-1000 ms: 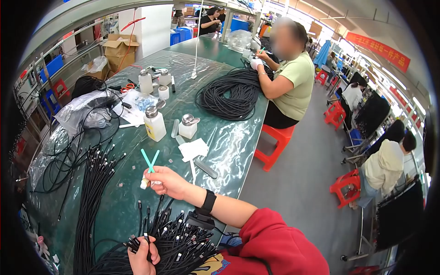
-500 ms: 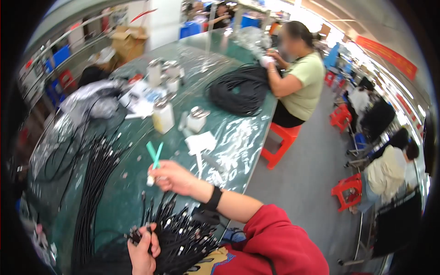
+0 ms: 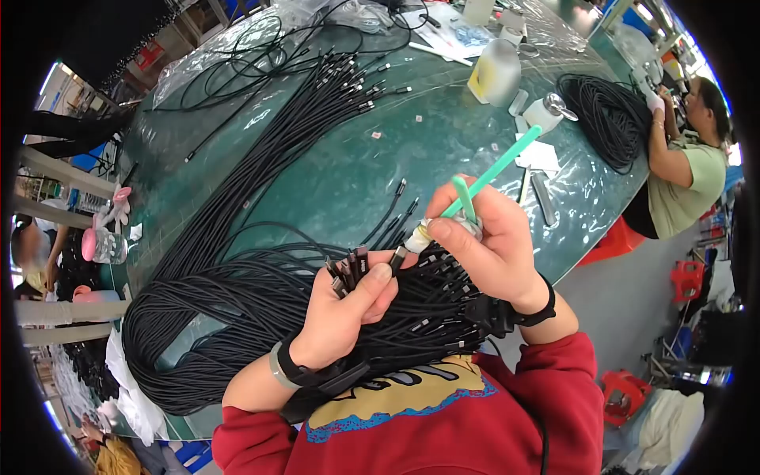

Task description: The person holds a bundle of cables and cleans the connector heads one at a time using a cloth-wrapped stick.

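"Now, plenty of bare green tabletop (image 3: 317, 182) lies beyond your hands, between the long fan of black cables with silver tips (image 3: 340, 87) and the white bottle with a metal cap (image 3: 546, 111)!"

"To your right the table edge slants away, grey floor past it, and the co-worker in the pale green top (image 3: 693, 174) sits by the black cable coil (image 3: 606, 119). On your left, the looped black cable bundle (image 3: 154, 348) crowds the near side."

"And your grip?"

"Your left hand (image 3: 336, 321) is pinched closed, thumb over a small cluster of black cable connectors (image 3: 348, 269), with one black connector (image 3: 399, 258) sticking out toward your other hand. Your right hand (image 3: 491, 241) is closed too, clasping two green flat sticks (image 3: 502, 169) that cross above the fingers, plus a small white wad (image 3: 418, 239) with a yellowish band. That wad is right at the tip of the lone connector, in front of your chest, over the heap of cables!"

"Touching?"

"Can't tell for sure, they're so close. Your right fingers cover part of the wad and the lower ends of the sticks. Your sleeves and torso hide the near table edge, the white bottle with a yellow label (image 3: 492, 73) is blurred, and the dark lens rim cuts off the corners."
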Motion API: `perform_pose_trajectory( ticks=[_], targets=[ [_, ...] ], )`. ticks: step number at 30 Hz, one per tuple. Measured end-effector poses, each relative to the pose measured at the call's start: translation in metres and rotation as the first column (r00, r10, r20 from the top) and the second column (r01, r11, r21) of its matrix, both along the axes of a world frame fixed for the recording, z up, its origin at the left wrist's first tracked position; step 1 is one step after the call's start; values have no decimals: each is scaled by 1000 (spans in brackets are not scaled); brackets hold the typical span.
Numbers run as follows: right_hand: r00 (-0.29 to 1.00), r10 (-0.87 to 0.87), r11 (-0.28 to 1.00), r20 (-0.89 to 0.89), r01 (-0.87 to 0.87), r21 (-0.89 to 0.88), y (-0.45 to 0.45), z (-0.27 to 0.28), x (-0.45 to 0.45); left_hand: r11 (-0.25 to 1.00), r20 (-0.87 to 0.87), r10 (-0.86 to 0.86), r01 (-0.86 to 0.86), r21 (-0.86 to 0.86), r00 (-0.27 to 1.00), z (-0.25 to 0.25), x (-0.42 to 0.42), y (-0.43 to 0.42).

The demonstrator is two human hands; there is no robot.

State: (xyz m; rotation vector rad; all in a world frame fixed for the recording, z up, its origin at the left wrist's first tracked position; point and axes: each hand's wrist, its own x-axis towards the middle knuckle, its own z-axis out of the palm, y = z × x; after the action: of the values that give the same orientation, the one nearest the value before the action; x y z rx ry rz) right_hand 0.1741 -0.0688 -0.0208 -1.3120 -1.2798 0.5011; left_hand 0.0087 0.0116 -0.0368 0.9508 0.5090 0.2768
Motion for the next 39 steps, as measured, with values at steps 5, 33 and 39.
perform_pose_trajectory(
  ticks=[5, 33, 39],
  targets=[
    [1000, 27, 998, 15, -28, 58, 6, 0, -7, 999, 4, -28, 28, 36, 1000, -3, -1, 1],
    [944, 21, 998, 328, -40, 52, -3, -1, 0, 1000, 3, -22, 22, 15, 1000, -4, -2, 3],
    [942, 12, 997, 335, -36, 66, -4, -2, -1, 1000, -21, 18, -18, 11, 1000, -4, -2, 1]
  ],
)
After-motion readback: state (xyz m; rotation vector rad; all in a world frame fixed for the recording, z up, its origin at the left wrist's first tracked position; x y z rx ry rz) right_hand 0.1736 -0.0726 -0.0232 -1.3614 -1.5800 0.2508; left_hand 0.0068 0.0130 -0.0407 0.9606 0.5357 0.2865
